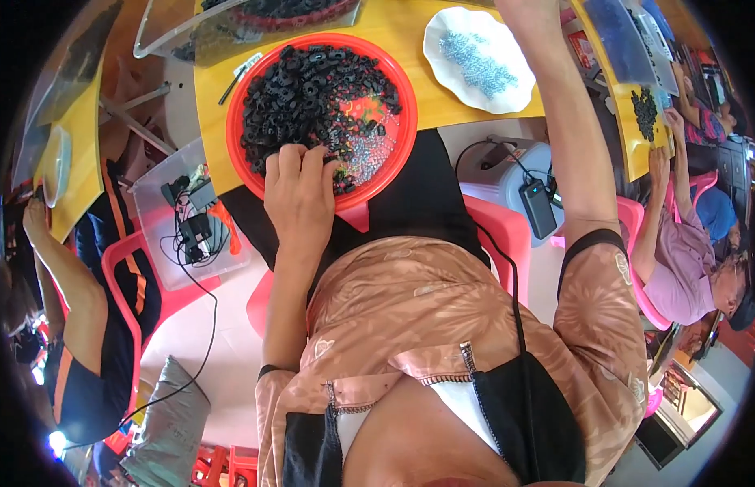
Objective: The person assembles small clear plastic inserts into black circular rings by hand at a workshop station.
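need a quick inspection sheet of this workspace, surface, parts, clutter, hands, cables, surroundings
Surface: yellow table, partly covered by containers
Job's things: red basin holding black parts and small silvery pieces; scalloped white plate with pale blue pieces
Clutter: thin black stick beside the basin
Hands: left hand in the basin, grip unclear; right hand beyond top edge
Cables: black cable across the shirt; cords around black devices in a clear bin
Surroundings: co-workers both sides, grey bag

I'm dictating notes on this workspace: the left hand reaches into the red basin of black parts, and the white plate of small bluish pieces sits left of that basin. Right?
Not quite: the head view shows the white plate of small bluish pieces right of the red basin. The left hand does reach into that basin of black parts.
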Demonstrator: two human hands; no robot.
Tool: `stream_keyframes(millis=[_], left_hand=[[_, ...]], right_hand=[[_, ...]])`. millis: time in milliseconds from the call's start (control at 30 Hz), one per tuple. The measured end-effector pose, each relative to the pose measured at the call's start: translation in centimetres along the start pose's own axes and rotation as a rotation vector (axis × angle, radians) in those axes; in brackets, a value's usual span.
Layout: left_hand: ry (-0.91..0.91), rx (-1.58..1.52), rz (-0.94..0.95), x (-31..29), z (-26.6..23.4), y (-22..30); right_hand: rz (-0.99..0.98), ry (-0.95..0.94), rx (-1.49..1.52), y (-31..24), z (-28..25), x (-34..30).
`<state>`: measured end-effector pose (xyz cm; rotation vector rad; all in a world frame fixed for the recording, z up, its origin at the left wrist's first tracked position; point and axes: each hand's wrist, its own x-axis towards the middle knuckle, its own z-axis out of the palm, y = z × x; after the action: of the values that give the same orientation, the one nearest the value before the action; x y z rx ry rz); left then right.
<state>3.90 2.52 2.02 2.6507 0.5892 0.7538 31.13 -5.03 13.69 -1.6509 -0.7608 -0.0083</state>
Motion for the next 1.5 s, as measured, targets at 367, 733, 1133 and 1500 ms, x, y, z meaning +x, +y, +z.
stream_keyframes(millis=[367,733,1133,1500], left_hand=[[-0.095,0.010,-0.059,0.8,-0.3,0.1],[-0.029,-0.026,-0.072,-0.1,-0.4,0.2],[-0.130,0.068,-0.052,0.5,-0.6,0.3],[-0.021,-0.701,-0.508,-0.1,-0.9,0.5]], right_hand=[[-0.265,-0.346,0.070,5.9,1.9,-3.8],[-0.307,-0.949,-0.339,4.1,5.9,-11.2],[-0.404,-1.007,-0.529,4.6,8.5,-12.8],[0.082,-0.898,-0.041,2.7,5.7,-11.9]])
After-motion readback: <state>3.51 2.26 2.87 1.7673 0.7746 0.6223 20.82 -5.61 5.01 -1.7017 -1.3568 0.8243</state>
